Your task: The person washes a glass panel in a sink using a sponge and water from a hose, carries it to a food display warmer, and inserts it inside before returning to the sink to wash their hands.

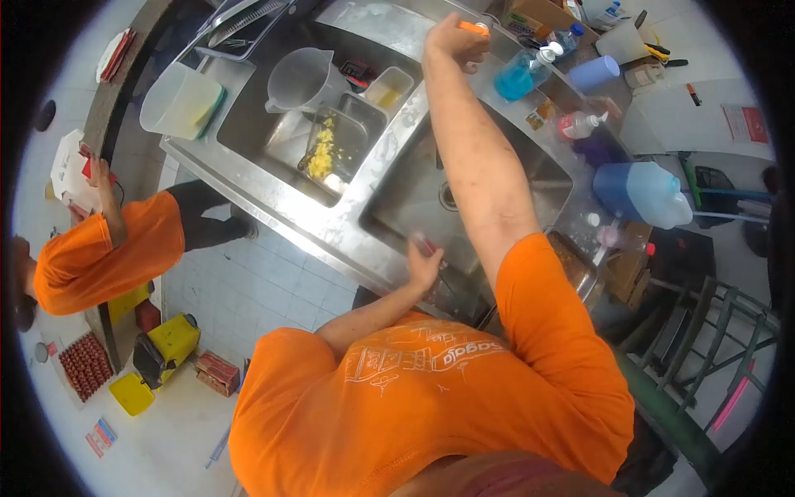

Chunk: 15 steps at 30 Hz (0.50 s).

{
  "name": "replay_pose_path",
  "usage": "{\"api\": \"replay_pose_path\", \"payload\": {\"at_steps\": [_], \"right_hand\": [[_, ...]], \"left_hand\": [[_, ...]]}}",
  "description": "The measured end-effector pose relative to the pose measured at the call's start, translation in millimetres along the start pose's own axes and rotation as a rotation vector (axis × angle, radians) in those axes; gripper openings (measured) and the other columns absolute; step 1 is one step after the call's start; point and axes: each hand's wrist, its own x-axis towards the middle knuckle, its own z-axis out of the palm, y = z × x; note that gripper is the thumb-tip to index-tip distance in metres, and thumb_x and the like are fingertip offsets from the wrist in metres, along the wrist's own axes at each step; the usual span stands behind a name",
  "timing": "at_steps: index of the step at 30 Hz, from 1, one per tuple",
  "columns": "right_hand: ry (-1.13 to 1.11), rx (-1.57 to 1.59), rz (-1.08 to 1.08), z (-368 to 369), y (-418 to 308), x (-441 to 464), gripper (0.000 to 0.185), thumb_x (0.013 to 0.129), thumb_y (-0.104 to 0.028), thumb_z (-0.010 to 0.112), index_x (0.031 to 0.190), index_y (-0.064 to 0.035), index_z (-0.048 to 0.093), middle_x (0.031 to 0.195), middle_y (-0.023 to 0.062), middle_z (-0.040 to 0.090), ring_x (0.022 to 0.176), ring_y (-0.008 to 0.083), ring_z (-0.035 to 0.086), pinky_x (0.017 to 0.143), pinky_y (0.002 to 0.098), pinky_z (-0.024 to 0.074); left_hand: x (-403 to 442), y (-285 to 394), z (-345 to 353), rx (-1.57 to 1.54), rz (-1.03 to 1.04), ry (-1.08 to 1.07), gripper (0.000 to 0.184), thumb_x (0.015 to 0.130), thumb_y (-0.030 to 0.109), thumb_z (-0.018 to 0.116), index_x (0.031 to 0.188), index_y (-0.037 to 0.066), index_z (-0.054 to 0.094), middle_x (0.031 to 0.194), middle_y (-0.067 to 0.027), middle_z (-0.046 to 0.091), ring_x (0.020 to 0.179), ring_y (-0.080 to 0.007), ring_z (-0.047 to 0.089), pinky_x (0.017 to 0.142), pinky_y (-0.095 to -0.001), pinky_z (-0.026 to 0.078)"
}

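Note:
My left hand [425,267] is closed around a utensil with a dark red handle [426,244], low over the near edge of the right sink basin [389,217]. The utensil's other end is blurred, so its kind is unclear. My right arm stretches across that basin to the back of the counter. There my right hand [451,41] is closed on a small orange piece [474,28], mostly hidden by the fingers; I cannot make out what it belongs to. A pump bottle of blue liquid [517,79] stands close to this hand.
The left basin holds a clear jug [302,80], a metal pan [352,166] with yellow food scraps and a small tub [389,87]. A translucent container [170,99] sits at the left edge. Bottles and a blue jug [638,195] line the right. Another person [116,248] works at left.

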Motion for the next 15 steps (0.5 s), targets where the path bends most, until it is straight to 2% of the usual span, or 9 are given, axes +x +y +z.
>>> {"api": "replay_pose_path", "payload": {"at_steps": [3, 5, 9, 10, 13, 14, 15], "right_hand": [[0.062, -0.044, -0.045, 9.3, 15.9, 15.7, 0.066, 0.074, -0.033, 0.068, 0.123, 0.0058, 0.048, 0.125, 0.0218, 0.055, 0.119, 0.0363, 0.052, 0.103, 0.0483, 0.0355], [-0.078, -0.009, -0.042, 21.2, 38.5, 48.0, 0.059, 0.071, -0.029, 0.069, 0.114, 0.0085, 0.055, 0.117, 0.0226, 0.06, 0.109, 0.0361, 0.058, 0.094, 0.0439, 0.043], [-0.368, -0.183, -0.169, -13.2, 44.7, 72.6, 0.045, 0.065, -0.023, 0.069, 0.096, 0.0091, 0.065, 0.101, 0.0223, 0.067, 0.091, 0.0329, 0.065, 0.08, 0.0367, 0.0507], [-0.412, -0.205, -0.213, -21.4, 45.6, 78.2, 0.038, 0.066, -0.024, 0.068, 0.091, 0.0056, 0.067, 0.095, 0.0176, 0.068, 0.081, 0.0265, 0.063, 0.076, 0.0347, 0.0488], [-0.765, -0.377, -0.342, -49.2, 34.7, 98.0, 0.032, 0.068, -0.023, 0.065, 0.088, 0.0018, 0.069, 0.091, 0.0137, 0.068, 0.077, 0.0224, 0.059, 0.071, 0.0337, 0.0469], [-0.858, -0.461, -0.334, -60.7, 25.8, 99.4, 0.027, 0.071, -0.023, 0.062, 0.085, -0.0015, 0.071, 0.086, 0.0092, 0.067, 0.079, 0.0196, 0.056, 0.073, 0.0306, 0.0439], [-0.977, -0.395, -0.409, -70.4, 22.3, 97.8, 0.029, 0.072, -0.025, 0.063, 0.087, -0.0023, 0.071, 0.088, 0.0093, 0.067, 0.083, 0.0193, 0.056, 0.076, 0.0308, 0.0434]], "left_hand": [[3.9, -17.8, -0.9, -0.053, 0.007, 0.008, 0.07, 0.081, -0.001, 0.064, 0.142, 0.006, 0.029, 0.1, -0.0134, 0.059, 0.075, -0.02, 0.062, 0.061, -0.0311, 0.054], [3.5, -19.5, 0.3, -0.094, -0.003, -0.011, 0.071, 0.081, 0.0, 0.064, 0.142, 0.008, 0.028, 0.101, -0.0128, 0.059, 0.078, -0.0197, 0.062, 0.062, -0.0309, 0.054], [11.9, -28.5, -5.8, -0.113, 0.013, -0.054, 0.077, 0.08, -0.001, 0.064, 0.145, 0.011, 0.024, 0.101, -0.0126, 0.059, 0.08, -0.0199, 0.062, 0.062, -0.0309, 0.054], [11.5, -27.9, -6.0, -0.106, 0.033, -0.055, 0.078, 0.08, -0.001, 0.065, 0.145, 0.012, 0.023, 0.101, -0.0127, 0.059, 0.079, -0.0201, 0.063, 0.062, -0.031, 0.054], [8.6, -2.8, -13.4, -0.135, -0.106, -0.157, 0.084, 0.079, -0.006, 0.064, 0.148, 0.012, 0.018, 0.131, -0.0215, 0.047, 0.1, -0.0248, 0.063, 0.078, -0.0355, 0.057], [11.2, -1.7, -14.1, -0.129, -0.112, -0.173, 0.084, 0.079, -0.005, 0.065, 0.147, 0.012, 0.019, 0.13, -0.0214, 0.047, 0.099, -0.0249, 0.063, 0.078, -0.0355, 0.057], [13.0, -1.2, -18.3, -0.113, -0.121, -0.188, 0.083, 0.079, -0.005, 0.065, 0.146, 0.012, 0.02, 0.13, -0.0214, 0.047, 0.099, -0.025, 0.064, 0.078, -0.0356, 0.057]]}}
